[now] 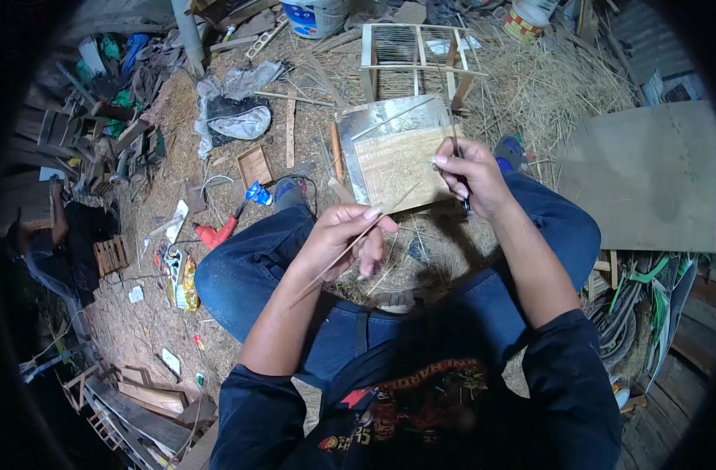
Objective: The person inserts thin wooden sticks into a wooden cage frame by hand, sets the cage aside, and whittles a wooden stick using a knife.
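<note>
My left hand (346, 239) is closed, with a thin bamboo stick (344, 252) pinched between thumb and forefinger. The stick slants from over my wrist up towards the board. My right hand (477, 174) grips a knife with a dark handle (465, 205); its narrow blade points away from me, beyond the fingers. The two hands are apart, above my lap. Between my feet lies a light wooden board (393, 168) on a greyish, worn sheet (354, 128). Just beyond stands a wooden frame with thin bars (416, 35), like a small cage.
Left of me are a red power drill (215, 233), a blue can-like item (257, 193), a small wooden box (254, 165) and a yellow-white packet (182, 282). Another person (64, 243) sits farther left. A large flat panel (640, 176) is at right. Straw and shavings cover the ground.
</note>
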Demonstrator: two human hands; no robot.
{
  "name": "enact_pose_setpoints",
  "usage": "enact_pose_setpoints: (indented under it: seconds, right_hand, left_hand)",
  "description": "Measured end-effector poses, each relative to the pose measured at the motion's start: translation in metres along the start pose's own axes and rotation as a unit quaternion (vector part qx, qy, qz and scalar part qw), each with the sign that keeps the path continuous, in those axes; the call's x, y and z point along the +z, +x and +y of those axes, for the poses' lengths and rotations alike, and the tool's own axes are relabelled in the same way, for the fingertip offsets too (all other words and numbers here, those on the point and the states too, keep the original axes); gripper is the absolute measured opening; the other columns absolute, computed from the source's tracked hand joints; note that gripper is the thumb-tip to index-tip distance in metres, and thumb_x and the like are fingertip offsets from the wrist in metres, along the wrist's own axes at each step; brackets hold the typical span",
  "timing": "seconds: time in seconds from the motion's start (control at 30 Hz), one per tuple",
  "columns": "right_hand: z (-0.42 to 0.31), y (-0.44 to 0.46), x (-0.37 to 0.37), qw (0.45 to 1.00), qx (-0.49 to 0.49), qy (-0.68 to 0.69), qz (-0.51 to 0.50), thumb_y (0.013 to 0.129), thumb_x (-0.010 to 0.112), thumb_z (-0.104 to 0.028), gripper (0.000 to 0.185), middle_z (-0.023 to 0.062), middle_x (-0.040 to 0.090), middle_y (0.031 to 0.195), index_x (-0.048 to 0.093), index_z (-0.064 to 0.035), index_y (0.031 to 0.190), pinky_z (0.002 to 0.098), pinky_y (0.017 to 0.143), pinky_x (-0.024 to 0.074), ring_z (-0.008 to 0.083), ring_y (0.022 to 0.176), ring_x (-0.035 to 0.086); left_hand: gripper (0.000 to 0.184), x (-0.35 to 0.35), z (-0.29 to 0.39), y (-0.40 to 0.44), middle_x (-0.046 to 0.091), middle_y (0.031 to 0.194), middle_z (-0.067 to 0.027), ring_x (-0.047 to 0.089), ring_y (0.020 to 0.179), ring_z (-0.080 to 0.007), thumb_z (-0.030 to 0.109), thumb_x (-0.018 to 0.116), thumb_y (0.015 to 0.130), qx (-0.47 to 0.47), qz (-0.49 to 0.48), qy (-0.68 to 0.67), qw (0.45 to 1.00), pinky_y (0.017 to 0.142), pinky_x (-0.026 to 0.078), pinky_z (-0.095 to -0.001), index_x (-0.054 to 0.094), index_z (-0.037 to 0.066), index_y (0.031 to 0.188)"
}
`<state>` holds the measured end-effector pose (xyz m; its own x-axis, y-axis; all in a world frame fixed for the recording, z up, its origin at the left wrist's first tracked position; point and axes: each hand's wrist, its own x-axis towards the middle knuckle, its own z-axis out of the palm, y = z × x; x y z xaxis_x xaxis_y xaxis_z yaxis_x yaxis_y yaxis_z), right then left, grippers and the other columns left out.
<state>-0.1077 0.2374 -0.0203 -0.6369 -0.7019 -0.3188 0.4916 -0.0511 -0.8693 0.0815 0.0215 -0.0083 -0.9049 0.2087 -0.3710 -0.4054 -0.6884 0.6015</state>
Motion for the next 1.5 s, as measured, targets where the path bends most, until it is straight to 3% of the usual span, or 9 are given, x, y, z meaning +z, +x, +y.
enact_pose_setpoints:
  seconds: [0.2,0.3,0.37,0.5,0.57,0.77,0.83,1.13,1.5]
  right_hand:
    - [0.012,0.019,-0.013,0.997,-0.011,-0.077,0.018,0.098,0.072,-0.015,0.01,-0.0052,0.053,0.067,0.067,-0.0072,0.099,0.0189,0.042,0.0303,0.0011,0.049,0.042]
    - [0.018,0.024,-0.009,0.988,-0.009,-0.129,0.08,0.098,0.073,-0.018,0.016,-0.004,0.056,0.07,0.068,-0.0046,0.105,0.0214,0.046,0.0392,0.0039,0.052,0.049]
    - [0.042,0.033,-0.02,0.945,-0.049,-0.28,0.159,0.098,0.074,-0.02,0.023,-0.002,0.06,0.074,0.067,-0.0016,0.11,0.0255,0.051,0.0459,0.0075,0.056,0.055]
    - [0.078,0.025,-0.012,0.93,-0.022,-0.344,0.129,0.104,0.063,-0.021,0.028,0.0062,0.063,0.073,0.059,-0.004,0.126,0.0365,0.058,0.0485,0.0175,0.06,0.062]
    - [0.109,0.027,-0.018,0.857,-0.07,-0.502,0.092,0.108,0.055,-0.031,0.033,0.0157,0.069,0.079,0.055,-0.0063,0.131,0.0482,0.065,0.0513,0.035,0.073,0.071]
    - [0.141,0.028,-0.016,0.814,-0.062,-0.577,0.03,0.108,0.05,-0.036,0.036,0.0208,0.069,0.083,0.062,-0.0026,0.111,0.0553,0.072,0.0509,0.0438,0.078,0.068]
    - [0.134,0.029,-0.013,0.806,-0.143,-0.575,0.009,0.108,0.05,-0.035,0.036,0.0221,0.068,0.082,0.061,-0.002,0.098,0.057,0.072,0.0495,0.046,0.079,0.066]
    - [0.061,0.017,0.019,0.779,-0.169,-0.603,-0.01,0.107,0.052,-0.031,0.028,0.0173,0.066,0.08,0.055,-0.0055,0.095,0.0548,0.067,0.0498,0.0432,0.078,0.067]
    - [0.036,-0.047,0.156,0.745,-0.32,-0.567,-0.144,0.098,0.067,-0.028,0.023,0.0115,0.066,0.079,0.058,-0.0078,0.092,0.0458,0.058,0.0531,0.0341,0.073,0.07]
  left_hand:
    - [0.031,0.002,-0.005,0.004,0.06,0.059,-0.0064,0.051,0.04,-0.0124,0.024,0.056,0.109,-0.035,0.067,0.096,0.993,0.041,0.042,-0.0246,0.071,-0.004,0.107]
    - [0.029,-0.011,-0.019,0.015,0.058,0.06,-0.0028,0.048,0.041,-0.0102,0.025,0.056,0.11,-0.048,0.097,0.132,0.985,0.041,0.04,-0.0241,0.07,-0.001,0.106]
    - [0.028,-0.019,-0.038,0.03,0.055,0.063,0.0003,0.047,0.044,-0.0093,0.027,0.056,0.11,-0.051,0.18,0.092,0.978,0.041,0.038,-0.0248,0.068,0.001,0.109]
    - [0.028,-0.043,-0.072,0.062,0.055,0.067,0.0009,0.05,0.048,-0.0098,0.027,0.052,0.112,-0.077,0.236,0.059,0.967,0.043,0.038,-0.0251,0.063,0.001,0.116]
    - [0.029,-0.065,-0.088,0.079,0.055,0.068,0.0005,0.047,0.049,-0.0094,0.026,0.05,0.112,-0.07,0.241,0.059,0.966,0.045,0.037,-0.0242,0.063,0.0,0.117]
    - [0.028,-0.078,-0.095,0.097,0.053,0.07,0.0003,0.042,0.052,-0.0087,0.025,0.046,0.114,-0.011,0.278,0.084,0.957,0.047,0.035,-0.0243,0.061,0.001,0.115]
    - [0.028,-0.073,-0.091,0.097,0.051,0.07,0.0003,0.042,0.051,-0.0088,0.025,0.046,0.114,0.005,0.278,0.07,0.958,0.046,0.034,-0.0243,0.06,0.002,0.113]
    - [0.026,-0.018,-0.054,0.068,0.048,0.065,-0.0006,0.04,0.045,-0.0097,0.025,0.042,0.115,0.108,0.207,0.097,0.967,0.043,0.033,-0.0257,0.056,0.005,0.108]
    - [0.029,0.029,-0.03,-0.125,0.051,0.059,-0.0002,0.042,0.042,-0.0068,0.023,0.049,0.114,0.157,0.339,0.127,0.919,0.04,0.034,-0.0239,0.066,-0.001,0.112]
